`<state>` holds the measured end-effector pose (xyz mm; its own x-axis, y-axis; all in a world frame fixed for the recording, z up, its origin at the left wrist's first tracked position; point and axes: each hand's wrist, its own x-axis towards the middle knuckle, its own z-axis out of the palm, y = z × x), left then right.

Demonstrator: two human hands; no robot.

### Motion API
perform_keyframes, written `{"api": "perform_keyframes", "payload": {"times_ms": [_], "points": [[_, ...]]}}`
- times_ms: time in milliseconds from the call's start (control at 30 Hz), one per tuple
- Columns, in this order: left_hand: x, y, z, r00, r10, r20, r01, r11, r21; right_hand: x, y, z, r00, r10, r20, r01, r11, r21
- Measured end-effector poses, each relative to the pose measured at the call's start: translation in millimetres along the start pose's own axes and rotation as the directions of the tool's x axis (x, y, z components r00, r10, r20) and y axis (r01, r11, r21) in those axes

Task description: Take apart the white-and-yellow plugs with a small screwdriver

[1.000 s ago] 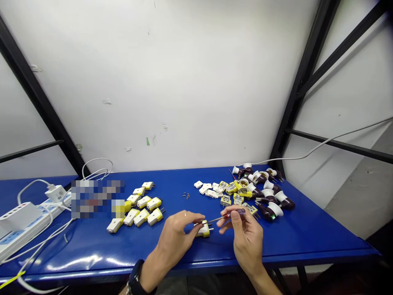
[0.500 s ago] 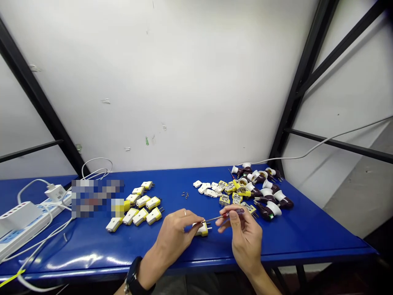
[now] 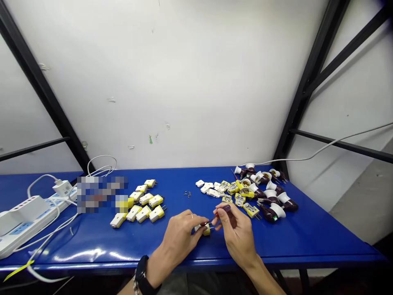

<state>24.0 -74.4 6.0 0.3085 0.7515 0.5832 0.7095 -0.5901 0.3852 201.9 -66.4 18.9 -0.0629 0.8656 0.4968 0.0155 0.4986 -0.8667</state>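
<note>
My left hand (image 3: 181, 233) grips a small yellow-and-white electric plug (image 3: 205, 230) on or just above the blue table, with its metal prongs pointing right. My right hand (image 3: 236, 233) pinches a small screwdriver with a dark red handle (image 3: 225, 209). Its shaft is mostly hidden by my fingers, and its tip meets the plug's near end. A group of assembled yellow-and-white plugs (image 3: 143, 207) lies left of my hands. Loose white and yellow plug parts (image 3: 215, 188) lie ahead of them.
Several white and dark brown lamp holders (image 3: 270, 196) sit at the table's right. Tiny screws (image 3: 187, 194) lie mid-table. A white power strip (image 3: 27, 221) with cables and a pixelated patch (image 3: 101, 194) are at left. Black metal frame bars (image 3: 307, 94) stand against the white wall.
My hands have drawn closer together around the plug. The screwdriver has turned, so its shaft no longer shows as a long line toward the plug. The view has shifted slightly.
</note>
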Motion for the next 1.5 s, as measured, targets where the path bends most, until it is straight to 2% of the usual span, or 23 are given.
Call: {"api": "perform_keyframes", "payload": {"times_ms": [167, 433, 533, 633, 767, 900, 1000, 1167, 1267, 1367, 1500], "points": [[-6, -3, 3, 0.996, -0.087, 0.020, 0.087, 0.996, -0.023, 15, 2, 3, 0.993, -0.008, 0.119, 0.018, 0.996, -0.090], [-12, -8, -2, 0.988, -0.137, 0.068, 0.145, 0.981, -0.131, 29, -3, 8, 0.956, -0.028, 0.291, 0.089, 0.976, -0.201], [-6, -10, 2, 0.975, -0.217, 0.055, 0.223, 0.943, -0.246, 37, -6, 12, 0.961, -0.020, 0.275, 0.088, 0.967, -0.237], [0, -13, 9, 0.973, -0.228, 0.035, 0.227, 0.918, -0.324, 42, -9, 17, 0.974, -0.022, 0.225, 0.088, 0.954, -0.286], [2, -17, 10, 0.980, -0.195, 0.035, 0.197, 0.936, -0.292, 43, -11, 19, 0.978, -0.023, 0.208, 0.077, 0.964, -0.255], [2, -16, 4, 0.977, -0.183, 0.106, 0.205, 0.945, -0.254, 43, -11, 16, 0.960, -0.008, 0.281, 0.059, 0.983, -0.173], [2, -14, 3, 0.977, -0.173, 0.125, 0.199, 0.951, -0.237, 44, -9, 15, 0.952, -0.056, 0.302, 0.123, 0.970, -0.209], [3, -13, 6, 0.976, -0.210, 0.054, 0.217, 0.940, -0.263, 45, -10, 18, 0.973, -0.089, 0.214, 0.142, 0.959, -0.247], [5, -12, 4, 0.978, -0.190, 0.084, 0.205, 0.943, -0.261, 44, -14, 15, 0.955, -0.072, 0.286, 0.134, 0.970, -0.203], [6, -10, 0, 0.983, -0.144, 0.115, 0.169, 0.954, -0.247, 44, -14, 12, 0.929, -0.098, 0.356, 0.183, 0.960, -0.212], [5, -10, -1, 0.984, -0.155, 0.093, 0.173, 0.957, -0.232, 43, -9, 12, 0.935, -0.171, 0.311, 0.267, 0.917, -0.298]]}}
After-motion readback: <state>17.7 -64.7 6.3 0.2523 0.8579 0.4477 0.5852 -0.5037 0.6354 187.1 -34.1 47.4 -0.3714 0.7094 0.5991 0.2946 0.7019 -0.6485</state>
